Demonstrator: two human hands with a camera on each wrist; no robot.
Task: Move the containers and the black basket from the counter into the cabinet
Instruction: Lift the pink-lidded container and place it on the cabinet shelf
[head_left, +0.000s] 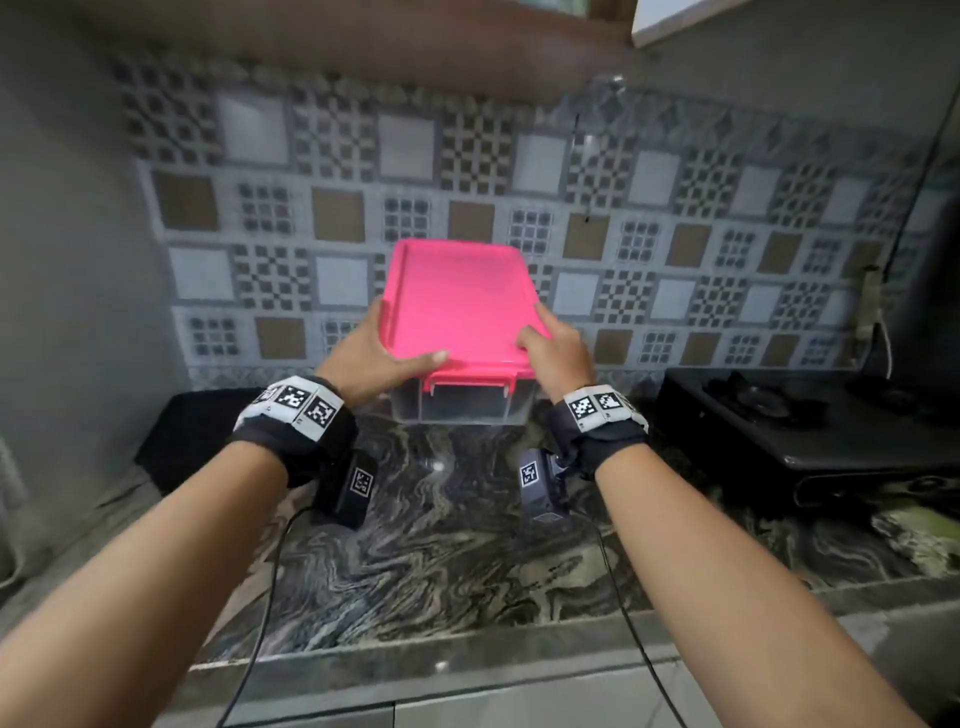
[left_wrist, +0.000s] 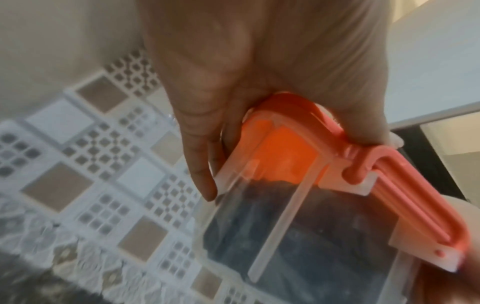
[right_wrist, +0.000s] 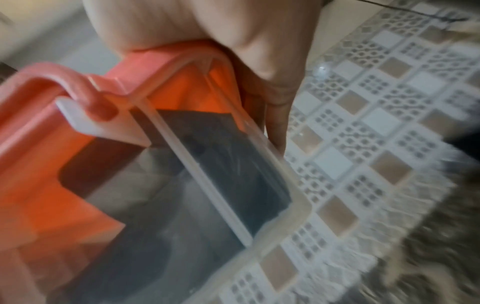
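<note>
A clear plastic container with a bright pink lid and a pink front latch is held above the marbled counter, tilted toward me. My left hand grips its near left corner, thumb on the lid, fingers down the side wall. My right hand grips the near right corner the same way. In the left wrist view the left hand wraps the lid corner of the container. In the right wrist view the right hand clamps the other corner of the container. A black basket sits on the counter at left, partly behind my left wrist.
A black gas stove stands on the counter at right. The patterned tile wall runs close behind the container. A brown cabinet underside hangs overhead, with a white edge at top right. A grey side wall closes the left.
</note>
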